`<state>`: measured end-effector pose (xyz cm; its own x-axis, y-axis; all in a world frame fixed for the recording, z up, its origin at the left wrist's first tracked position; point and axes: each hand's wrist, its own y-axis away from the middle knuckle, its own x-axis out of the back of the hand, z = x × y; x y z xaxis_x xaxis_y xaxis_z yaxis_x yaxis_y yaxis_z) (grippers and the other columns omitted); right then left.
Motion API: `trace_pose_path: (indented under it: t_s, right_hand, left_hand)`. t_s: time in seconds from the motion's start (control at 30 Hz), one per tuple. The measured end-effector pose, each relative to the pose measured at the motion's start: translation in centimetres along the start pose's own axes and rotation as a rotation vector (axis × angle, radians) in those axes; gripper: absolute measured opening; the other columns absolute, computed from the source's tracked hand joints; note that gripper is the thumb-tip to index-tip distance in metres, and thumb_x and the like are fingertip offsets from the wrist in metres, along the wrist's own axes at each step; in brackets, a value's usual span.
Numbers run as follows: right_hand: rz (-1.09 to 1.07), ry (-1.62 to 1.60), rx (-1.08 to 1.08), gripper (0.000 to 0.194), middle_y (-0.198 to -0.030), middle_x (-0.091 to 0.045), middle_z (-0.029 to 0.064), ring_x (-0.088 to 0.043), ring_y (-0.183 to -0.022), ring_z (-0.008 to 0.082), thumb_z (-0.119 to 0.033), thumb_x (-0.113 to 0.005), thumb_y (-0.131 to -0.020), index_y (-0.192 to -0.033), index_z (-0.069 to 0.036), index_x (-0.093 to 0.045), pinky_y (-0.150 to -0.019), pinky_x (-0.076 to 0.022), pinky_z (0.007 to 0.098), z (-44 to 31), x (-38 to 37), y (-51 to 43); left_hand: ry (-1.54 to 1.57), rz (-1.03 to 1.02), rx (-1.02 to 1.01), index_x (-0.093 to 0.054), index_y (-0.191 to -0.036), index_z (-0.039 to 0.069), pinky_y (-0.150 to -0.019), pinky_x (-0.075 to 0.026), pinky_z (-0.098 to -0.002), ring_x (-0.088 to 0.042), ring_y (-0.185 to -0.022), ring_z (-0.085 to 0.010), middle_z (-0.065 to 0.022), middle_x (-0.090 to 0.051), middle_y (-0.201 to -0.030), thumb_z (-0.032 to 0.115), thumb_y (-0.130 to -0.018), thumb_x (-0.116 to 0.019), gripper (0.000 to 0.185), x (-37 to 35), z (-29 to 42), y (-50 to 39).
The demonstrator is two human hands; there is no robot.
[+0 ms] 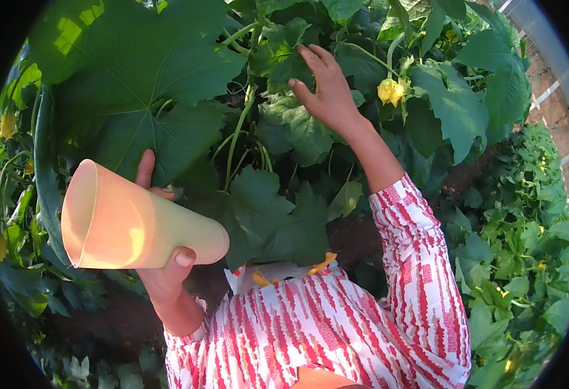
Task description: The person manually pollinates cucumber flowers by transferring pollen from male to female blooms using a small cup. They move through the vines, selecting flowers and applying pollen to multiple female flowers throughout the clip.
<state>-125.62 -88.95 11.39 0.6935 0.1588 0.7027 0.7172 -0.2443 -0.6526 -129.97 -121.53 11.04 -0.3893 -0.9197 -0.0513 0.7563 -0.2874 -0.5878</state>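
My left hand [170, 277] is shut on an orange-and-pale plastic cup [153, 223], tilted on its side with its wide mouth toward the left. Its thumb lies on the cup's near side, and fingers show behind it, close to a large green leaf [148, 107]. My right hand [326, 87] reaches up with fingers apart, its fingertips at a smaller lobed leaf [284, 58] beside the vine stem [249, 97]. Whether they touch the leaf is hard to tell. A yellow flower [390, 92] hangs to the right of this hand.
Dense climbing vines with yellow flowers [7, 124] surround me. A long green gourd [48, 180] hangs at the left. Yellow petals [322, 264] lie at a white bag or cloth by my waist. Another leafy row [523, 272] stands at the right.
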Motion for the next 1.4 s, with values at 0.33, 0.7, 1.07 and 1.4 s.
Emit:
trace_pose_path:
  t_s: [0.33,0.7,1.07,1.4]
  right_hand:
    - [0.043,-0.361,-0.115,0.069,-0.142,-0.028,0.0315,-0.035,-0.128,0.0436,-0.01,-0.064,-0.08,-0.136,0.011,-0.03,-0.105,-0.0357,0.0437,-9.2,-6.8,2.2]
    - [-0.051,-0.374,-0.062,0.058,-0.137,-0.042,0.0259,-0.045,-0.123,0.0405,-0.018,-0.062,-0.082,-0.131,0.007,-0.041,-0.102,-0.0391,0.0423,-7.8,-2.8,3.7]
    - [0.347,-0.782,-0.496,0.033,-0.115,-0.057,0.0038,-0.052,-0.104,0.0112,-0.027,-0.056,-0.094,-0.121,-0.007,-0.056,-0.088,-0.0414,0.0286,-0.7,2.5,-0.7]
    - [0.454,-0.671,-0.521,0.034,-0.103,-0.063,0.0025,-0.06,-0.088,0.013,-0.024,-0.067,-0.087,-0.113,-0.006,-0.055,-0.072,-0.0479,0.0273,5.0,3.2,-7.7]
  left_hand:
    - [-0.074,-0.005,-0.006,-0.048,-0.125,0.001,-0.096,-0.039,-0.0373,-0.032,-0.136,-0.0399,-0.0085,-0.057,-0.108,0.059,-0.067,-0.075,0.085,1.2,-0.3,0.2]
    - [-0.086,0.002,-0.038,-0.048,-0.123,0.002,-0.1,-0.035,-0.0436,-0.033,-0.134,-0.0443,-0.0075,-0.056,-0.104,0.057,-0.068,-0.075,0.082,2.6,-1.1,1.5]
    - [-0.067,-0.002,0.006,-0.047,-0.123,0.003,-0.098,-0.035,-0.0456,-0.035,-0.132,-0.0462,-0.0045,-0.055,-0.101,0.063,-0.062,-0.078,0.091,3.7,-1.2,2.0]
    - [0.036,-0.026,0.009,-0.047,-0.123,-0.001,-0.093,-0.041,-0.043,-0.044,-0.126,-0.0405,-0.0135,-0.056,-0.108,0.057,-0.06,-0.082,0.092,3.9,-1.2,2.3]
